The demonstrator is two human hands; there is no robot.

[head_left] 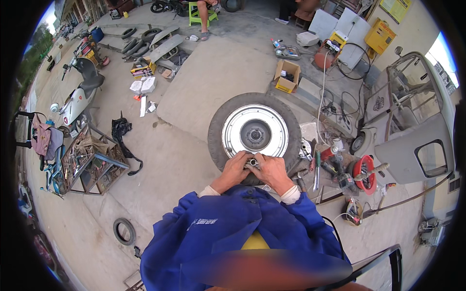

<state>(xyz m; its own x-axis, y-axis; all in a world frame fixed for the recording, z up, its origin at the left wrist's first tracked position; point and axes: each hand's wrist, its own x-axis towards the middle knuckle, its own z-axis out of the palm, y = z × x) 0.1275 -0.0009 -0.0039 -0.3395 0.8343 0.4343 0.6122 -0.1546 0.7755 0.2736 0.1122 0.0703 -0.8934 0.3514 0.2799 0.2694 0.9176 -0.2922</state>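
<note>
My left hand (233, 170) and my right hand (273, 170) meet just in front of my body, fingers closed together on a small round metal part (253, 162) with a hollow, shiny end. My fingers hide most of it, and its exact kind cannot be made out. Just beyond, and partly below my hands, a wheel (235, 120) with a silver rim and a dark hub lies flat, a black tyre (215, 127) around it. A metal fitting (305, 149) sits beside the tyre on the right.
Right of the wheel are a red bowl (372, 183) of parts, a green-handled tool (318, 165) and a cardboard box (287, 76). A small vehicle (412, 131) stands farther right. On the left are a tool stand (94, 162) and a white scooter (75, 103). A person (203, 14) sits far ahead.
</note>
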